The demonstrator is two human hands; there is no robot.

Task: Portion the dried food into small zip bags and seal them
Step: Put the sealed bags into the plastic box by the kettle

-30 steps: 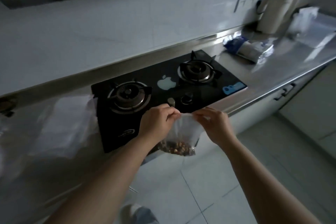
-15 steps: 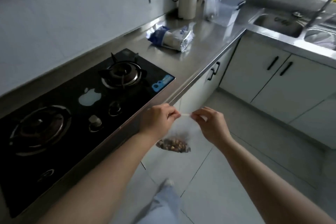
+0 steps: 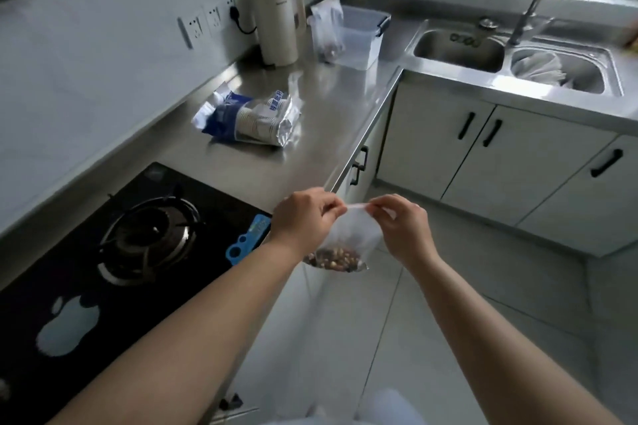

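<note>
Both forearms reached up from the bottom of the frame to meet at centre, where the left hand (image 3: 303,217) and the right hand (image 3: 404,228) each pinched an end of the top strip of a small zip bag (image 3: 355,235), thumbs and forefingers curled onto it. The bag hung in the air between the hands, just off the counter (image 3: 310,134) edge and above the floor, with the dried food (image 3: 335,257) gathered at its bottom. A pack of paper cups (image 3: 252,119) lay on the counter above, a kettle (image 3: 276,24) and clear container (image 3: 362,34) beyond.
</note>
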